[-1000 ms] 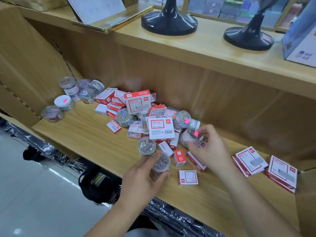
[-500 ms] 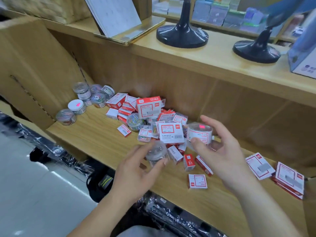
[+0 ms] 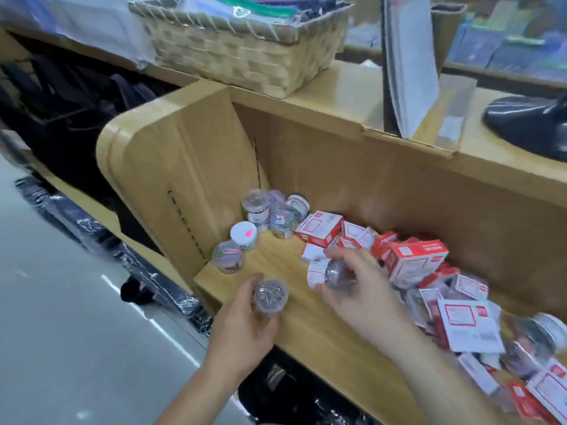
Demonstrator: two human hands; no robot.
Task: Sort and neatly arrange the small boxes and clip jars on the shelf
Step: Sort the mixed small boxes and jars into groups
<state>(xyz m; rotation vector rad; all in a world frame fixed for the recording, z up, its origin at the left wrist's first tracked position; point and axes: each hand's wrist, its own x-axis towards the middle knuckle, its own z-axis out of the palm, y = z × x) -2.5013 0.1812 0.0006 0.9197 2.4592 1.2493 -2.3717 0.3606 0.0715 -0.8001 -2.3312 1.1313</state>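
Left grip (image 3: 245, 328) and jar (image 3: 271, 294) now leftward

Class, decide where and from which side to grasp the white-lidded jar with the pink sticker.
Probably from above, fingers across the rim of the small round white-lidded jar: it stands upright, and the clear jar of coloured clips crowds its front-left side.

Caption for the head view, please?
Left hand grips a clear jar; right hand grips a labelled jar, at the shelf.
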